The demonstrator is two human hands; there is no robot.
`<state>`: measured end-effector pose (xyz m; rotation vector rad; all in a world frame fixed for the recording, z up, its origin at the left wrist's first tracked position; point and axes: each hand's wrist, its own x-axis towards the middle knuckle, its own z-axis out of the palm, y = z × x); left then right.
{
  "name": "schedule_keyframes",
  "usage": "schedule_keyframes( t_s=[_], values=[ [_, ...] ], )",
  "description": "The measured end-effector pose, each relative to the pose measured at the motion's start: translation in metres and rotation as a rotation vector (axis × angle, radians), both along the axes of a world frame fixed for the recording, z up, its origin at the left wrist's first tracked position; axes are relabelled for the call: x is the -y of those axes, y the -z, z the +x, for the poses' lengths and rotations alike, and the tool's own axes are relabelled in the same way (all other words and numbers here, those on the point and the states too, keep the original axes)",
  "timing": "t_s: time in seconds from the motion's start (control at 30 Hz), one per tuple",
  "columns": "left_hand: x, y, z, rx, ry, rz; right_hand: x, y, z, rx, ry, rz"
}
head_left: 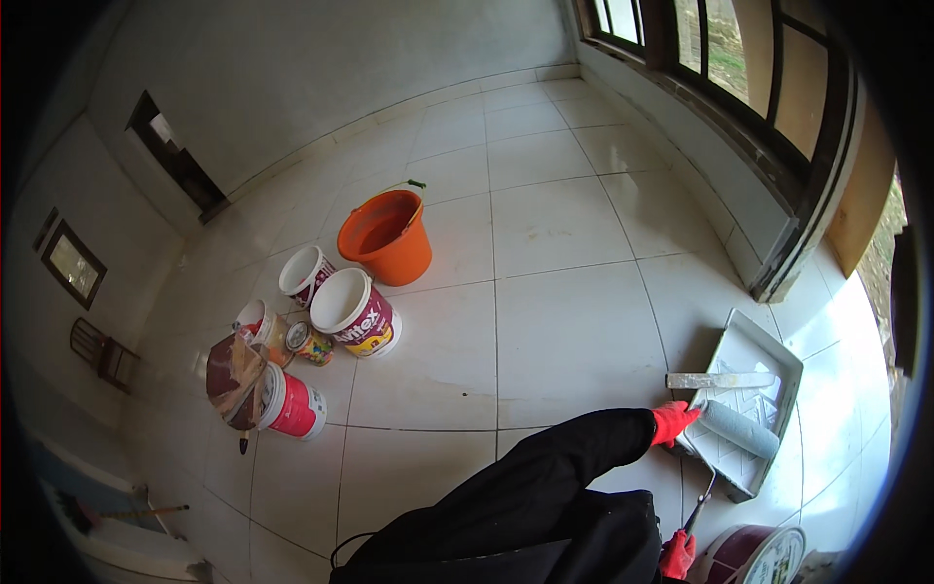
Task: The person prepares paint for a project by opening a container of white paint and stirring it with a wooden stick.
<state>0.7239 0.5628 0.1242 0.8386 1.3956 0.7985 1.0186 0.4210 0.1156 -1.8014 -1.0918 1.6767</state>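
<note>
The right hand (pixel 678 555), in a red glove at the lower right of the frame, has its grip closed around the handle of a paint roller (pixel 739 429). Just right of it, at the bottom edge, stands a purple-and-white paint tub (pixel 728 557). A black sleeve (pixel 545 462) runs from the lower middle to the left hand (pixel 671 424), also red-gloved, at the left rim of a paint tray (pixel 751 334). The fingers are beside the roller's left end; how far that grip is closed, and whether it holds the rim or the roller, I cannot tell.

The roller's pale grey-blue sleeve lies slantwise across the tray, right of centre in the frame. Above it, a flat white-smeared stick (pixel 720 380) lies across the tray, its left end jutting past the rim. The tray rests on a white tiled floor (pixel 574 321).

Left of centre stand a pail with a pink-red label (pixel 295 409), a brown piece of board (pixel 233 380) beside it, a small colourful can (pixel 309 343), an open white bucket with a purple-and-yellow label (pixel 341 302), a smaller white bucket (pixel 306 273) and, farther up, an orange bucket (pixel 409 253). A dark-framed window (pixel 744 117) fills the upper right.
</note>
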Motion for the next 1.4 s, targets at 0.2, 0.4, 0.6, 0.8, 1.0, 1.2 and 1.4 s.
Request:
schedule_keyframes(
  t_s=[0.2, 0.4, 0.6, 0.8, 1.0, 1.2, 1.4],
  values=[
    [0.000, 0.029, -0.006, 0.063, -0.057, 0.006, 0.027, -0.038, -0.047, 0.186, -0.038, 0.063],
    [-0.006, 0.025, -0.027, 0.038, 0.088, 0.010, 0.040, -0.015, -0.061, 0.152, 0.142, 0.049],
    [-0.074, 0.053, -0.020, 0.252, -0.032, 0.282, -0.030, -0.001, -0.056, 0.061, 0.366, 0.010],
    [-0.129, 0.018, 0.025, 0.015, -0.070, 0.021, -0.090, -0.005, -0.004, 0.033, 0.233, 0.013],
    [-0.160, 0.034, 0.082, -0.127, 0.063, -0.026, -0.091, 0.036, 0.088, 0.213, 0.403, 0.235],
    [-0.179, 0.079, 0.110, -0.397, 0.107, 0.157, -0.096, 0.022, 0.200, -0.317, 1.163, 0.128],
    [-0.204, 0.118, 0.140, -0.526, 0.105, 0.059, -0.135, -0.019, 0.278, -0.218, 1.205, 0.322]
  ],
)
